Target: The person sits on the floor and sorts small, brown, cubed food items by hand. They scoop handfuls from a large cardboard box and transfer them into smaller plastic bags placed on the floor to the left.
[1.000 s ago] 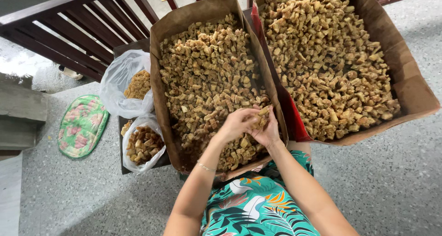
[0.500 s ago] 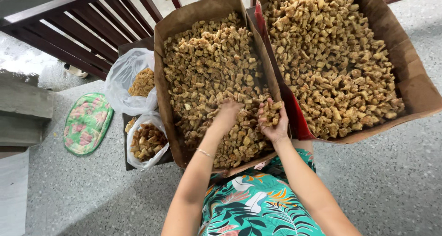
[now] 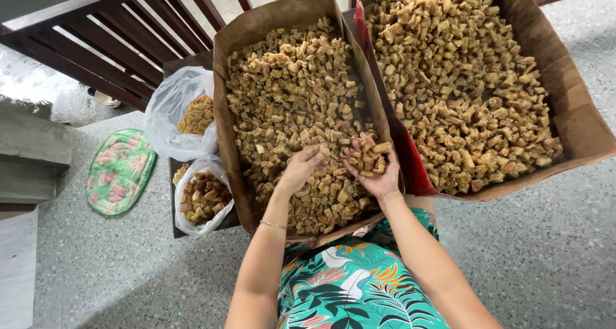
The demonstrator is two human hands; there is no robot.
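Right hand (image 3: 375, 168) cupped palm-up at frame centre cradling brown chunks (image 3: 367, 159) so none spill, left hand (image 3: 301, 168) fingers loosely curled picking among pieces in centre cardboard box (image 3: 224, 78), nothing clearly gripped.

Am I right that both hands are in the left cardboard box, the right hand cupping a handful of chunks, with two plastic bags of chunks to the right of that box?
Not quite. The head view shows the two plastic bags to the left of the left cardboard box, not the right. The rest holds: both hands are in that box, the right hand cupping a handful of chunks, the left hand beside it.
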